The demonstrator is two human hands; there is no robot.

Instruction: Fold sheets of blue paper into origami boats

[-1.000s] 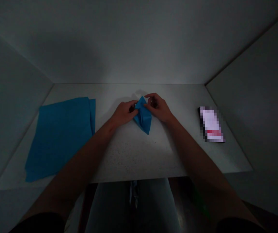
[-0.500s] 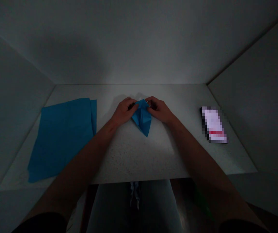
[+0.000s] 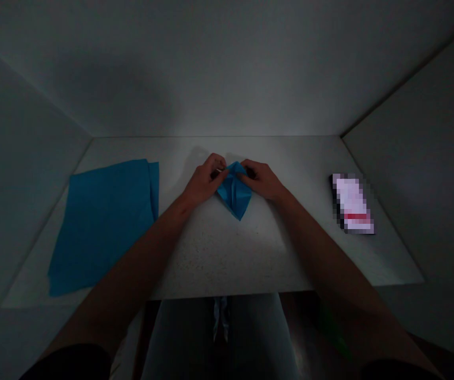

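Note:
A small folded piece of blue paper [image 3: 235,194] is held between my two hands near the middle of the table, its pointed end toward me and a crease running down its centre. My left hand [image 3: 207,178] grips its upper left edge, thumb on top and fingers curled behind. On the upper right edge, my right hand [image 3: 262,178] pinches the paper, with the thumb laid across its upper part. The fingertips behind the paper are partly hidden.
Larger blue paper sheets [image 3: 106,221] lie stacked on the left side of the white table [image 3: 219,258], partly under my left forearm. A phone [image 3: 353,205], blurred out, rests at the right. Walls enclose the table at the back and both sides.
The paper's lower part looks slightly wider, and its tip sits a little higher. My right thumb has moved left across the paper, and my left fingers have lifted slightly.

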